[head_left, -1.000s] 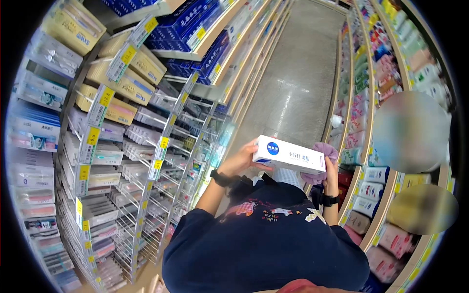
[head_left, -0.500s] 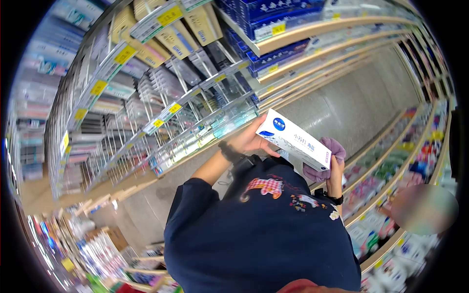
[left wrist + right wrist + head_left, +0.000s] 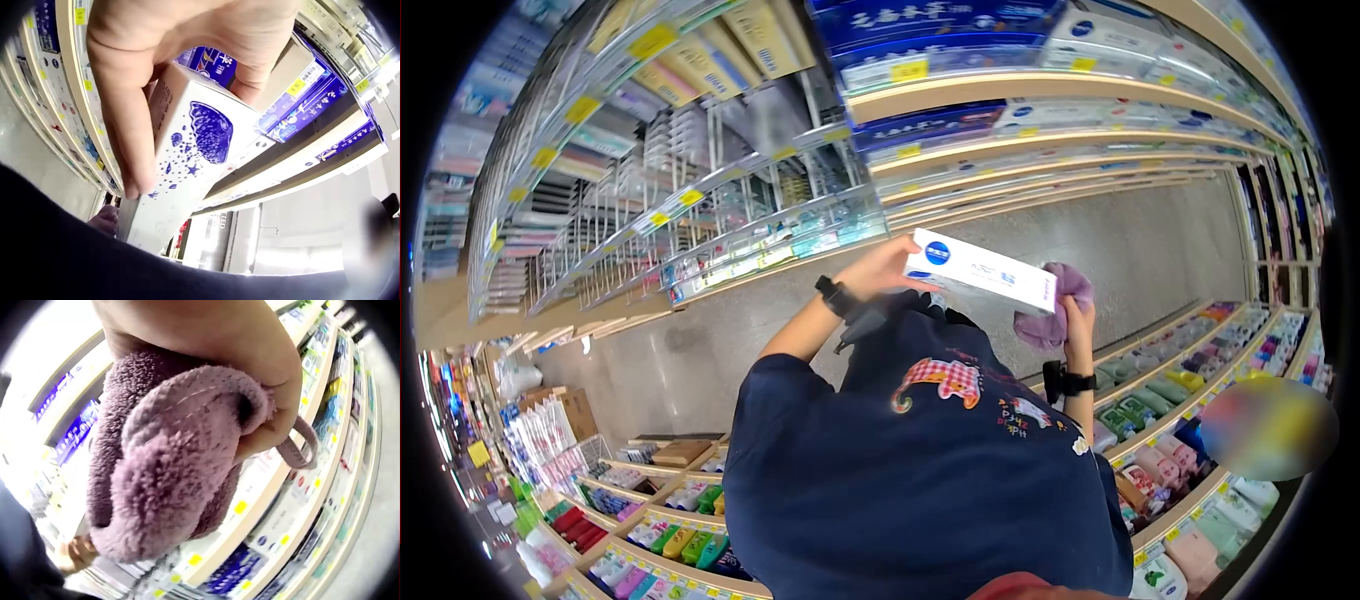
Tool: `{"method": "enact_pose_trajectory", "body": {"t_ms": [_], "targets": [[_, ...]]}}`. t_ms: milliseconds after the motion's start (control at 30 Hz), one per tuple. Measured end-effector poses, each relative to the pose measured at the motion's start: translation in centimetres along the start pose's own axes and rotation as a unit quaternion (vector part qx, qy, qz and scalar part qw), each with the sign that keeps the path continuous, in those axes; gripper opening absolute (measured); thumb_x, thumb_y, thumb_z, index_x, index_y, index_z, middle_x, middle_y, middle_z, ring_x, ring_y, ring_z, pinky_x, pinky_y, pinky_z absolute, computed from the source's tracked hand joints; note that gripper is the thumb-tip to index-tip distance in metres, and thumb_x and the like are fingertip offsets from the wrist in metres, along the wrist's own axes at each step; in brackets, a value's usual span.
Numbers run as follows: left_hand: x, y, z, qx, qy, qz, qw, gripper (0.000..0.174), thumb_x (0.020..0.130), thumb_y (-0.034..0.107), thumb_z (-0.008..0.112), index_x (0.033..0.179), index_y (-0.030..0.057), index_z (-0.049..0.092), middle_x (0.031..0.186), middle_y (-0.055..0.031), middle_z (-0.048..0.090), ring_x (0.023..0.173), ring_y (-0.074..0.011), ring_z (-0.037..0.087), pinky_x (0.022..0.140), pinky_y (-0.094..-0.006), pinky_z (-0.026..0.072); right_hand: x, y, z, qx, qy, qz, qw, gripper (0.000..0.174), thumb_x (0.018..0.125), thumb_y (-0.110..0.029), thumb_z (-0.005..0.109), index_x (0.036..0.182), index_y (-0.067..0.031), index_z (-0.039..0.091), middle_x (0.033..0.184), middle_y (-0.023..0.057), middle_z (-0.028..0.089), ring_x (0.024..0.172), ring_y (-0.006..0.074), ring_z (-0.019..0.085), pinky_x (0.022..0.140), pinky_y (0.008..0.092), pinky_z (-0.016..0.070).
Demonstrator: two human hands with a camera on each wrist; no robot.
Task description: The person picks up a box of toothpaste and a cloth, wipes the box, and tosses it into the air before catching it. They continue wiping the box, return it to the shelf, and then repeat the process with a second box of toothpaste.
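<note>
A long white box (image 3: 990, 272) with a round blue logo is held level in front of the dark shirt. My left hand (image 3: 884, 268) grips its left end; in the left wrist view the fingers and thumb of the left hand (image 3: 187, 37) clasp the box (image 3: 187, 162), whose side has blue shell drawings. My right hand (image 3: 1080, 330) is at the box's other end and grips a fluffy purple cloth (image 3: 1040, 328). The right wrist view has the right hand (image 3: 219, 350) curled round the cloth (image 3: 169, 462), a loop hanging from it; the box is hidden there.
Shelves of blue and white boxes (image 3: 960, 35) stand ahead, beside a wire rack (image 3: 700, 200) of packets at the left. Grey floor (image 3: 1140, 240) runs between shelving rows. Bottles and pouches (image 3: 1170, 460) line the low shelves at the right. More low shelves (image 3: 690, 545) are at the lower left.
The head view has swung round, bringing the blue-box shelves in front and more floor and low shelves into sight. Both hands keep hold of the box and cloth, the box now tilted less steeply than half a second ago.
</note>
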State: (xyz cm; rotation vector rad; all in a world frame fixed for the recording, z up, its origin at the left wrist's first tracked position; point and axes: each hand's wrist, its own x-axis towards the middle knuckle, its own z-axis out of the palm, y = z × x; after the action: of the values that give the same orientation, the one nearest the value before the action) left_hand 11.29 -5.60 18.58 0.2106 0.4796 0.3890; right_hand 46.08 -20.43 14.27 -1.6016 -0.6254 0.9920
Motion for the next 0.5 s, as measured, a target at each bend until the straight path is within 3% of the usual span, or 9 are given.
{"method": "enact_pose_trajectory", "body": {"t_ms": [67, 133, 200, 300, 500], "targets": [[1.4, -0.1, -0.8, 0.014, 0.006, 0.002, 1.000, 0.044, 0.083, 0.013, 0.051, 0.124, 0.0005, 0.038, 0.128, -0.0162, 0.041, 0.114, -0.0348, 0.043, 0.095, -0.0543, 0.0375, 1.4, -0.3, -0.8, -0.035, -0.002, 0.007, 0.999, 0.034, 0.072, -0.003, 0.059, 0.106, 0.0016, 0.055, 0.095, 0.0061, 0.060, 0.086, 0.0161, 0.056, 0.078, 0.0285, 0.0452], [2.9, 0.1, -1.6, 0.031, 0.052, 0.020, 0.998, 0.040, 0.078, 0.008, 0.051, 0.117, 0.0025, 0.045, 0.122, -0.0118, 0.046, 0.115, -0.0248, 0.044, 0.097, -0.0491, 0.0385, 2.1, -1.0, -1.4, -0.002, -0.087, 0.035, 0.996, 0.035, 0.072, -0.002, 0.059, 0.107, 0.0020, 0.055, 0.097, 0.0075, 0.060, 0.088, 0.0161, 0.056, 0.080, 0.0284, 0.0448], [5.4, 0.1, -3.7, 0.051, 0.070, 0.025, 0.996, 0.045, 0.075, 0.003, 0.051, 0.119, 0.0028, 0.043, 0.122, -0.0112, 0.047, 0.114, -0.0241, 0.044, 0.097, -0.0462, 0.0384, 3.1, -0.9, -1.9, 0.002, -0.103, 0.062, 0.993, 0.037, 0.071, -0.001, 0.060, 0.108, 0.0013, 0.055, 0.100, 0.0078, 0.060, 0.089, 0.0163, 0.056, 0.081, 0.0282, 0.0445], [9.1, 0.6, -4.6, 0.116, 0.047, 0.116, 0.985, 0.056, 0.075, 0.005, 0.053, 0.129, 0.0029, 0.037, 0.124, -0.0136, 0.045, 0.110, -0.0240, 0.047, 0.096, -0.0378, 0.0384, 5.0, 0.0, -1.5, -0.057, -0.173, 0.042, 0.982, 0.044, 0.069, -0.001, 0.062, 0.112, 0.0000, 0.054, 0.101, 0.0056, 0.059, 0.091, 0.0151, 0.055, 0.081, 0.0275, 0.0445], [14.8, 1.3, -5.3, 0.061, 0.065, 0.183, 0.979, 0.061, 0.069, -0.004, 0.047, 0.129, 0.0022, 0.035, 0.123, -0.0155, 0.045, 0.113, -0.0252, 0.045, 0.097, -0.0401, 0.0374, 8.5, 0.9, 0.1, -0.081, -0.199, 0.032, 0.976, 0.046, 0.068, -0.001, 0.062, 0.113, -0.0008, 0.053, 0.102, 0.0056, 0.059, 0.094, 0.0151, 0.054, 0.084, 0.0274, 0.0431]]}}
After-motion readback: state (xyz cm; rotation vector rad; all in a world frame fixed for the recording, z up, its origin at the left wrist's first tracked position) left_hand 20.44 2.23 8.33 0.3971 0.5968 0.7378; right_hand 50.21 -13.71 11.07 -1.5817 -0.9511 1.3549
